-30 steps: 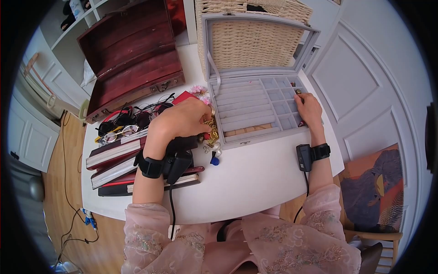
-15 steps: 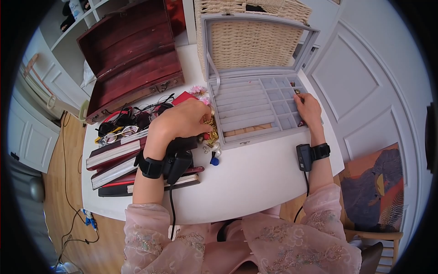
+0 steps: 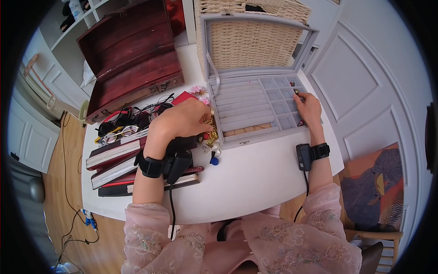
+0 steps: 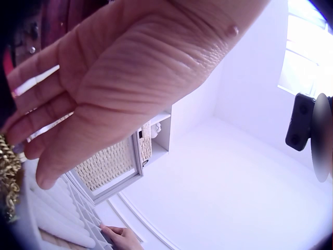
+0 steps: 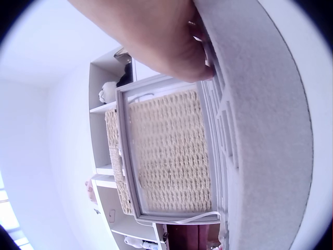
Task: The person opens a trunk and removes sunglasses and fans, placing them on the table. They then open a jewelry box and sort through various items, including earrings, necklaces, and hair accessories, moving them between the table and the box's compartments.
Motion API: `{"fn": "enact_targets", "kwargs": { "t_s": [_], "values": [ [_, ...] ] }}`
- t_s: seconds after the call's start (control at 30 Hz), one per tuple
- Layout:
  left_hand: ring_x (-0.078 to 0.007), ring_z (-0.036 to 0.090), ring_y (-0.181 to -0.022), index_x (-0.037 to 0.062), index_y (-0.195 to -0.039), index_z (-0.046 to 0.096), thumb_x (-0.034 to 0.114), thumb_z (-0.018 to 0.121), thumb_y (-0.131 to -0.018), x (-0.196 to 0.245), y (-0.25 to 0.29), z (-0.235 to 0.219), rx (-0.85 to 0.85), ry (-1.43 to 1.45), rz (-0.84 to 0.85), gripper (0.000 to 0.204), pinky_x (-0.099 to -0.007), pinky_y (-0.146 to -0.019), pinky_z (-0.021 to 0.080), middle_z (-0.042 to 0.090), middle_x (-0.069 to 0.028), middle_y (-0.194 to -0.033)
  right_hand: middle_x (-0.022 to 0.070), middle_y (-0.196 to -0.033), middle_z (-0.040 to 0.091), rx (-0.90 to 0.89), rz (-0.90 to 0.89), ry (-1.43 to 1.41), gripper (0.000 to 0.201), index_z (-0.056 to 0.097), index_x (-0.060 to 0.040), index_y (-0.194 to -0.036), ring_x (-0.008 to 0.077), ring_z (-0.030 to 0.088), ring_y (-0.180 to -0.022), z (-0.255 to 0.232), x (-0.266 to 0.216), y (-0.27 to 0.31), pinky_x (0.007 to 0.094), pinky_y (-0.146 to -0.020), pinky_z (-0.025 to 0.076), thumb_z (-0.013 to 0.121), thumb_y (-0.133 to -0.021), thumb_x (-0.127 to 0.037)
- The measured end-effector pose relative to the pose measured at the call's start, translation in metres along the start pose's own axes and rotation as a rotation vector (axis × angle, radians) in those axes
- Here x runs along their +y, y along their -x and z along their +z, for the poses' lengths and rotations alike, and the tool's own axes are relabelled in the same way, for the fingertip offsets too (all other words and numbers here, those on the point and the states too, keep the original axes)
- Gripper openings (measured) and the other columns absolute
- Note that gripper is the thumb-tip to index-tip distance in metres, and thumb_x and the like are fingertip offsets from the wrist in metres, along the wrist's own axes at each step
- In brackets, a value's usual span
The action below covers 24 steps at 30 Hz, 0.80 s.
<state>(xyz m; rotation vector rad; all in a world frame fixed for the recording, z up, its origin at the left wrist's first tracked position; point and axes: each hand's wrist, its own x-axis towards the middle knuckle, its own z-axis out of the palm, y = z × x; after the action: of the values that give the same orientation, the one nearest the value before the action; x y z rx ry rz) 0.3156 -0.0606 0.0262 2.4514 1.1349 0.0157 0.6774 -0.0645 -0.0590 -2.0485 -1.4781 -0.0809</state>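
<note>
The left hand [image 3: 180, 119] is at a heap of gold chains [image 3: 212, 131]; books [image 3: 114, 154] and glasses [image 3: 112, 136] lie left of it, an open red case [image 3: 137, 89] beyond. The right hand [image 3: 309, 109] rests over the right-side compartments [image 3: 279, 108] of a grey box [image 3: 242, 102] on the white worktop [image 3: 248, 180].

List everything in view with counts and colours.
Table: one, white, centre
Jewellery box: one, grey, on table
Wicker basket: one, cream, behind box
Case: one, maroon, back left
Books: several, dark covers, left
Glasses: several, mostly dark, by books
Chains: uncounted, gold, beside box
Flowers: some, pink, beside box
Painting: one, multicoloured, right
Doors and shelves: several, white, background
Cables: several, black, wrists, floor
Cameras: two, black, wrists
Sleeves: two, pink, arms
Left hand: one, bare, at chains
Right hand: one, bare, at box
</note>
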Motion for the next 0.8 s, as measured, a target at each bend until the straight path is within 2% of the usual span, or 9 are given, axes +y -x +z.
{"fn": "enact_targets", "kwargs": {
  "t_s": [0.07, 0.13, 0.4, 0.47, 0.53, 0.6, 0.67, 0.77, 0.8],
  "values": [
    [-0.033, 0.062, -0.084, 0.0009, -0.094, 0.067, 0.023, 0.069, -0.077, 0.0, 0.0, 0.0, -0.009, 0.015, -0.019, 0.029, -0.0385, -0.075, 0.049, 0.064, -0.0196, -0.085, 0.0173, -0.086, 0.068, 0.012, 0.024, 0.014, 0.035, 0.068, -0.0014, -0.099, 0.0313, 0.065, -0.083, -0.004, -0.004, 0.002, 0.0393, -0.074, 0.049, 0.066, -0.08, -0.031],
    [-0.0265, 0.064, -0.075, -0.0012, -0.094, 0.065, 0.019, 0.067, -0.078, -0.003, 0.0, 0.002, 0.012, -0.004, 0.018, 0.025, -0.0337, -0.069, 0.049, 0.067, -0.0148, -0.08, 0.0165, -0.087, 0.068, 0.036, 0.032, -0.004, 0.035, 0.067, -0.0015, -0.1, 0.0302, 0.065, -0.083, -0.007, -0.008, 0.002, 0.0391, -0.074, 0.05, 0.066, -0.079, -0.03],
    [-0.0268, 0.063, -0.075, -0.0012, -0.093, 0.065, 0.019, 0.068, -0.078, 0.0, 0.001, 0.0, 0.018, -0.003, 0.03, 0.025, -0.034, -0.068, 0.049, 0.066, -0.0151, -0.08, 0.0145, -0.095, 0.068, 0.145, -0.065, -0.243, 0.033, 0.065, 0.0005, -0.104, 0.0243, 0.065, -0.086, -0.001, -0.005, -0.003, 0.0352, -0.077, 0.05, 0.07, -0.078, -0.02],
    [-0.0269, 0.063, -0.075, -0.0013, -0.092, 0.065, 0.019, 0.068, -0.078, -0.001, 0.0, 0.001, 0.033, 0.002, 0.045, 0.025, -0.0341, -0.068, 0.049, 0.066, -0.0151, -0.08, 0.0127, -0.098, 0.068, 0.044, -0.09, -0.525, 0.035, 0.064, 0.0009, -0.107, 0.0207, 0.065, -0.09, -0.002, -0.013, -0.002, 0.0312, -0.08, 0.049, 0.07, -0.078, -0.017],
    [-0.0327, 0.062, -0.079, -0.0004, -0.089, 0.066, 0.021, 0.068, -0.077, -0.002, -0.001, 0.003, 0.077, 0.033, 0.046, 0.025, -0.0378, -0.072, 0.049, 0.064, -0.0194, -0.081, 0.0112, -0.099, 0.068, -0.007, -0.082, -0.564, 0.035, 0.064, 0.0006, -0.109, 0.0182, 0.065, -0.091, -0.001, -0.018, -0.001, 0.0291, -0.081, 0.049, 0.069, -0.08, -0.016],
    [-0.0327, 0.062, -0.078, -0.0012, -0.089, 0.066, 0.02, 0.068, -0.077, 0.002, -0.002, 0.001, 0.097, 0.057, 0.054, 0.024, -0.0375, -0.072, 0.049, 0.064, -0.0189, -0.08, 0.0096, -0.101, 0.068, -0.057, -0.075, -0.602, 0.035, 0.063, 0.0003, -0.111, 0.0157, 0.064, -0.092, -0.002, -0.026, 0.002, 0.0269, -0.081, 0.049, 0.069, -0.081, -0.016],
    [-0.0327, 0.062, -0.077, -0.0021, -0.088, 0.066, 0.018, 0.068, -0.077, 0.005, -0.004, 0.001, 0.116, 0.081, 0.061, 0.023, -0.0372, -0.071, 0.049, 0.064, -0.0185, -0.08, 0.0089, -0.101, 0.068, -0.265, -0.043, -0.876, 0.033, 0.063, 0.0003, -0.112, 0.0122, 0.063, -0.093, -0.011, -0.043, 0.011, 0.0234, -0.083, 0.047, 0.067, -0.083, -0.015],
    [-0.0322, 0.063, -0.076, -0.0041, -0.087, 0.065, 0.014, 0.068, -0.076, 0.006, -0.007, 0.003, 0.233, 0.088, 0.167, 0.021, -0.0369, -0.069, 0.049, 0.064, -0.0177, -0.078, 0.0094, -0.102, 0.067, -0.463, -0.06, -0.957, 0.033, 0.062, 0.0005, -0.113, 0.0102, 0.061, -0.092, -0.016, -0.062, 0.021, 0.0224, -0.083, 0.047, 0.066, -0.085, -0.015],
    [-0.0293, 0.063, -0.075, -0.0031, -0.089, 0.065, 0.013, 0.068, -0.077, 0.005, -0.009, 0.005, 0.269, 0.068, 0.188, 0.021, -0.0355, -0.069, 0.049, 0.064, -0.0166, -0.079, 0.0094, -0.102, 0.067, -0.463, -0.058, -0.958, 0.033, 0.062, 0.0005, -0.113, 0.0102, 0.061, -0.092, -0.016, -0.067, 0.025, 0.0224, -0.083, 0.047, 0.066, -0.085, -0.015]
  ]
}}
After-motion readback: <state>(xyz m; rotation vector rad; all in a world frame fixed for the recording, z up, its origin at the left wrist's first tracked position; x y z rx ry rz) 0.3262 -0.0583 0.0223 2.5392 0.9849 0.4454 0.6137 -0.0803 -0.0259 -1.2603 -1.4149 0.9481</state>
